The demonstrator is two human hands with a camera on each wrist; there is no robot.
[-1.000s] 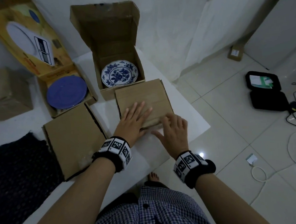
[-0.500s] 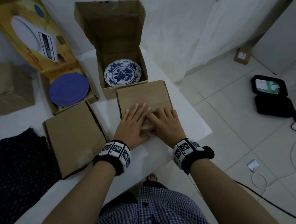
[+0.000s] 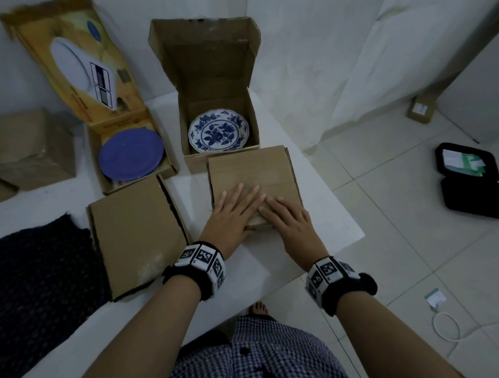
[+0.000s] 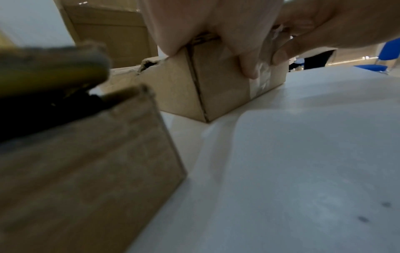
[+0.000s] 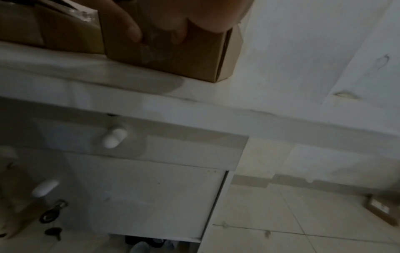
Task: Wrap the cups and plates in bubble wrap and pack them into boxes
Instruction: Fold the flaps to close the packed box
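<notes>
A small closed cardboard box [image 3: 250, 171] stands on the white table [image 3: 329, 230]. My left hand [image 3: 233, 208] lies flat on its lid, thumb down the taped front face [image 4: 249, 68]. My right hand [image 3: 288, 218] lies flat beside it, its fingertips touching the left ones, thumb [image 5: 128, 27] on the front face too. Behind, an open box [image 3: 254, 112] holds a blue-and-white patterned plate [image 3: 219, 130]. A purple plate [image 3: 131, 155] lies in an open yellow printed box [image 3: 94, 151]. No bubble wrap or cups show.
Another closed cardboard box [image 3: 134, 231] sits close to the left of my hands. A dark knitted cloth [image 3: 34, 275] covers the table's left part, with more boxes [image 3: 26, 150] behind. The table edge is just right of the box; a black case [image 3: 470, 181] and cables lie on the floor.
My right hand slid from the box's near right corner up onto the lid, beside the left hand. The left hand stayed flat on the lid.
</notes>
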